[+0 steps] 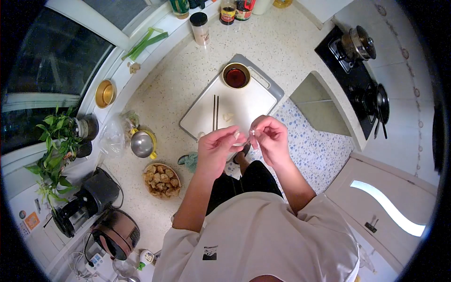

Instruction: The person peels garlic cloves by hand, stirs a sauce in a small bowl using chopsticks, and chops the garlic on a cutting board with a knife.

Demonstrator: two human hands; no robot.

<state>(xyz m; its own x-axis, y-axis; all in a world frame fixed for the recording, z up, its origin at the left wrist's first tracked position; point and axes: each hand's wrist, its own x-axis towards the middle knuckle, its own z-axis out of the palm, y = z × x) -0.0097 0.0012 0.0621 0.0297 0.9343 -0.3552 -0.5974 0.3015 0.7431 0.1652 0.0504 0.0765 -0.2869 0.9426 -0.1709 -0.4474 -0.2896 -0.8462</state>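
My left hand (pixel 217 149) is closed in a pinch on a small pale piece, perhaps garlic, in front of the cutting board (pixel 197 114). Close to its right, my right hand (pixel 271 140) pinches a small whitish bit too small to name. The two hands are a little apart. On the board lie dark chopsticks (pixel 215 113) and a few pale pieces (pixel 228 116). A bowl of dark liquid (pixel 236 76) stands at the board's far end.
Left of me are a bowl of brown food pieces (pixel 161 181), a metal pot with yellow handles (pixel 143 144) and a rice cooker (pixel 115 233). A lidded jar (pixel 200 29) stands at the back; the stove (pixel 347 61) is at right.
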